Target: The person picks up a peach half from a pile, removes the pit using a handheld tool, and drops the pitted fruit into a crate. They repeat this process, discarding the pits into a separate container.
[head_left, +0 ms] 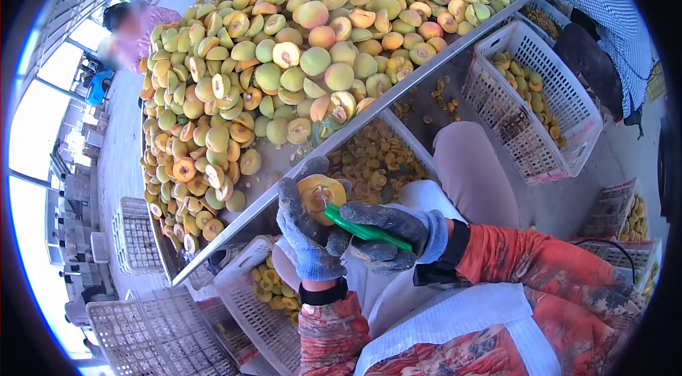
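In the head view my left hand (307,223), in a grey-blue work glove, is closed around a halved peach (320,195), cut face toward me. My right hand (387,234), gloved the same way, grips a green-handled pitting knife (369,232). The knife's thin metal tip touches the middle of the cut face; its exact shape is hard to make out. Both hands are over my lap, just off the near edge of a metal table (270,188) heaped with peaches (312,60), many of them cut in half.
Beneath the table edge sits a crate of small brownish pieces (376,156). Crates with peach halves stand at lower left (245,298) and right (540,102). A white crate (160,330) is at lower left. Co-workers are at the far left (135,31) and upper right (611,28).
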Action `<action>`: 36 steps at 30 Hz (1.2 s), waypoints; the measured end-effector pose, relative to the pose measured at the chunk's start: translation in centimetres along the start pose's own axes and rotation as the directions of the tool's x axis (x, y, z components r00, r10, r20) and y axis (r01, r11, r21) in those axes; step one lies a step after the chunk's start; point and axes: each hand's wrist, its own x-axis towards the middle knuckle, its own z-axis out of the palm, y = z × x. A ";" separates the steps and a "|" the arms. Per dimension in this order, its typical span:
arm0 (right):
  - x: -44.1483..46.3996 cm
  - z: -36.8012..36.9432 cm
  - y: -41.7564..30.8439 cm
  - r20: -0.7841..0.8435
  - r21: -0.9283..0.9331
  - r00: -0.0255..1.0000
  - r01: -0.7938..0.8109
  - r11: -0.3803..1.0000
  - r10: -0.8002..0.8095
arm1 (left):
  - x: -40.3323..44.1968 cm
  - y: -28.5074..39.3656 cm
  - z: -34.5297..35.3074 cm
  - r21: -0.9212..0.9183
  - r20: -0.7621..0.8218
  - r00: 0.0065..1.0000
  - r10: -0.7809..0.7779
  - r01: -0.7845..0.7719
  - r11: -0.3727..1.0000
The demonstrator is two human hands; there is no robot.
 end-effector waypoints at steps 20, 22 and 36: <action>-1.1 -4.9 -6.7 -0.436 -0.707 0.875 -0.190 0.681 -0.209 | 19.0 -4.7 -4.4 0.976 -0.086 0.996 0.006 0.085 -0.201; -1.6 -6.8 -6.5 -0.440 -0.785 0.839 -0.185 0.592 -0.321 | 20.0 -6.1 -3.6 0.981 -0.003 1.000 0.016 0.006 -0.193; -0.5 -2.6 -2.3 -0.102 -0.985 0.722 -0.171 -0.033 -0.684 | 7.8 0.7 -7.6 -0.281 -0.117 0.993 -0.021 -0.013 0.960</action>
